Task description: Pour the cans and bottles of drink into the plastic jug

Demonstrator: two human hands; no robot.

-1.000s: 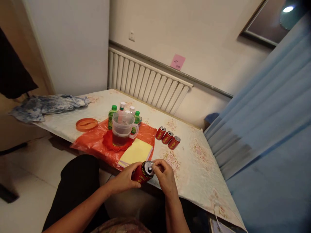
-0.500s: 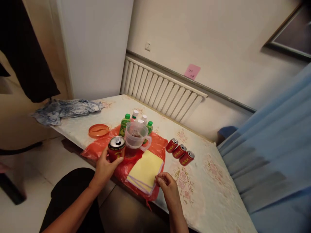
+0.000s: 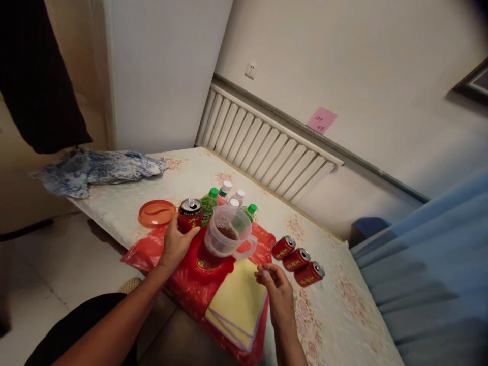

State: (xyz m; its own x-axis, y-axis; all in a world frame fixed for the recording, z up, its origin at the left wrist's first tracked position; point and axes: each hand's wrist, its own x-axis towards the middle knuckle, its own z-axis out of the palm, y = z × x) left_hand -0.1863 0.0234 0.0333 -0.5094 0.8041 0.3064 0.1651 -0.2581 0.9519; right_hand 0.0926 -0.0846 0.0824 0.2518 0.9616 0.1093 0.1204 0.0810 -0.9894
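currently | left grip [image 3: 177, 244] clasping red can [image 3: 189, 220] | right grip [image 3: 278, 284] pinched together | pitcher [image 3: 214, 246]: brown liquid [image 3: 227, 232]

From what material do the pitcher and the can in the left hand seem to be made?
Can: likely aluminium, with a shiny, silvery top and a glossy red printed side.
Pitcher: probably smooth plastic, as colours show faintly through its milky wall.

Bench [image 3: 345, 328] dressed in a pale floral tablecloth [image 3: 348, 292]. Directly on it: crumpled blue-and-white cloth [image 3: 114, 168], overhanging the left edge; orange lid [image 3: 147, 216], lying flat; red plastic sheet [image 3: 185, 292], spread out; three red drink cans [image 3: 296, 260], side by side. Five capped bottles [image 3: 208, 205], bases hidden, perhaps on the sheet.
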